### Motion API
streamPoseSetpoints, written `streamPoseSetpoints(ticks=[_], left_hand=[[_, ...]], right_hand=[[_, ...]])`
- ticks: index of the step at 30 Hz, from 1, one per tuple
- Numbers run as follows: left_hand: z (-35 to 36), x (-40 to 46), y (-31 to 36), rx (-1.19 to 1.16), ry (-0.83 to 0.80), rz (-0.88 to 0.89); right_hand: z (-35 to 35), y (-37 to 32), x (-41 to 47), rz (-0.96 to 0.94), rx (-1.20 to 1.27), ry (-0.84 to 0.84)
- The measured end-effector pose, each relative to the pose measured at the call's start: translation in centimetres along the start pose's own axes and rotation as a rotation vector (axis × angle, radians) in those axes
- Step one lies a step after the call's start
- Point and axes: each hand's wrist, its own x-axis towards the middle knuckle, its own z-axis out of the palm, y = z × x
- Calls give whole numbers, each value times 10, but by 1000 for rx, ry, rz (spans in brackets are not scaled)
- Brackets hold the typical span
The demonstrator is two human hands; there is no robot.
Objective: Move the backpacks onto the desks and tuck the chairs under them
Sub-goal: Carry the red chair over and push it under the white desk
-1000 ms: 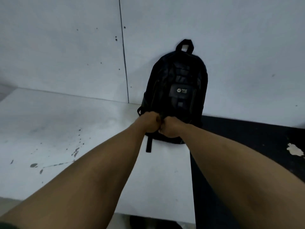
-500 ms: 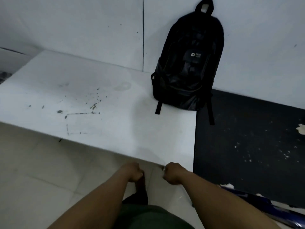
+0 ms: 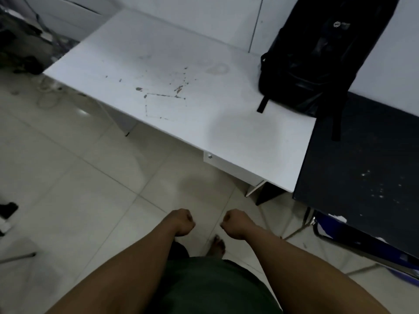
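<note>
A black backpack [image 3: 317, 55] stands upright on the white desk [image 3: 176, 91], leaning on the white wall at the desk's far right corner. Its straps hang over onto the black desk [image 3: 362, 168] beside it. My left hand [image 3: 181, 222] and my right hand [image 3: 235, 224] are curled into fists over the tiled floor, well in front of the white desk, holding nothing. A blue chair [image 3: 353, 236] with a metal frame sits partly under the black desk at the right.
Pale floor tiles [image 3: 79, 189] lie in front of the desks. Cables and dark clutter [image 3: 29, 62] lie on the floor at the far left. A metal leg [image 3: 18, 257] pokes in at the left edge. My bare foot [image 3: 217, 245] shows below my hands.
Both hands let go of the backpack and drew back from the desk. The view pulled back and tilted down, so the floor and the chair came into sight.
</note>
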Motion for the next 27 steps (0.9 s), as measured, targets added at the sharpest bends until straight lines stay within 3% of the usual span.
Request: streamPoseSetpoints(ticks=[9, 18, 27], left_hand=[[-1, -31, -86, -108, 61, 53], [-10, -63, -224, 13, 81, 101], [21, -106, -364, 66, 41, -14]], right_hand=[[72, -46, -9, 45, 42, -12], [168, -125, -28, 78, 165, 67], [278, -159, -62, 100, 99, 3]])
